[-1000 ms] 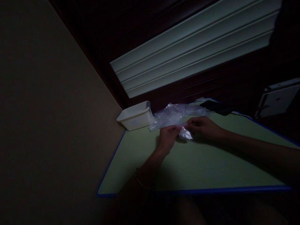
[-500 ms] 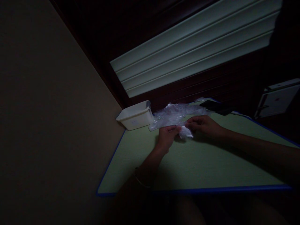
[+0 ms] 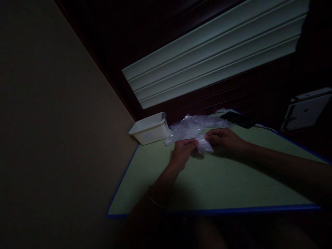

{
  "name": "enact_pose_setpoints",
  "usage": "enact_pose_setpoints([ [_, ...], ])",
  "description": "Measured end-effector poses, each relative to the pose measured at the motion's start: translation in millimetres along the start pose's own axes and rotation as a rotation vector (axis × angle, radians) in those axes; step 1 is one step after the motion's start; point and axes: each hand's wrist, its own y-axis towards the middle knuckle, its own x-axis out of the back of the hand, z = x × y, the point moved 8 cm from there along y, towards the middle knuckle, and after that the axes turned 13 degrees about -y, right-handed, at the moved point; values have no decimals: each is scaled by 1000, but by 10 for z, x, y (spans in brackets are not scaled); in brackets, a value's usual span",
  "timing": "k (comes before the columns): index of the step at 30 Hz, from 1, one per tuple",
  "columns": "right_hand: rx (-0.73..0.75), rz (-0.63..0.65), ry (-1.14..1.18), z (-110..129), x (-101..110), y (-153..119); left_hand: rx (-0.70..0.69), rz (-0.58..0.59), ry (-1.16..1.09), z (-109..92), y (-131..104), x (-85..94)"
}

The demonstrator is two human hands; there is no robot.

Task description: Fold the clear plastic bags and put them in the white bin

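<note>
Between my two hands is a small clear plastic bag (image 3: pixel 204 144), held just above the table. My left hand (image 3: pixel 183 152) pinches its left side between thumb and fingers. On the right side, my right hand (image 3: pixel 223 138) grips the bag near its upper edge, also with fingers closed. Right behind the hands lies a loose pile of clear plastic bags (image 3: pixel 193 124), crumpled and overlapping. Dim light hides whether the held bag contains anything.
A white plastic bin (image 3: pixel 150 133) stands at the table's back left corner, against the wall. Behind the pile lies a dark flat object (image 3: pixel 238 119). The green table (image 3: pixel 220 186) has a blue edge. A white tablet-like device (image 3: pixel 306 110) is beyond its right side.
Both hands stay almost in place with the bag between them. My left hand has shifted very slightly to the left.
</note>
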Motion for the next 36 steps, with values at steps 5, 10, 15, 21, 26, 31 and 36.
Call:
enact_pose_setpoints([
  [5, 1, -2, -93, 39, 18, -10, -1, -8, -28, 3, -13, -10],
  [10, 20, -34, -142, 59, 48, -13, 10, -2, -36, -11, -27, -42],
  [15, 36, -52, -166, 50, 50, -3, -3, 12, -27, -29, -29, -73],
  [21, 43, -36, -184, 90, 33, -30, -46, 5, 67, -28, -24, -64],
  [26, 47, -4, -171, 130, 16, -52, -54, 7, 90, -12, -5, -39],
  [31, 39, -21, -188, 121, 28, -39, -52, -18, 98, -40, -27, -34],
  [36, 64, -7, -197, 134, 27, -40, -52, 1, 87, -21, -17, -31],
])
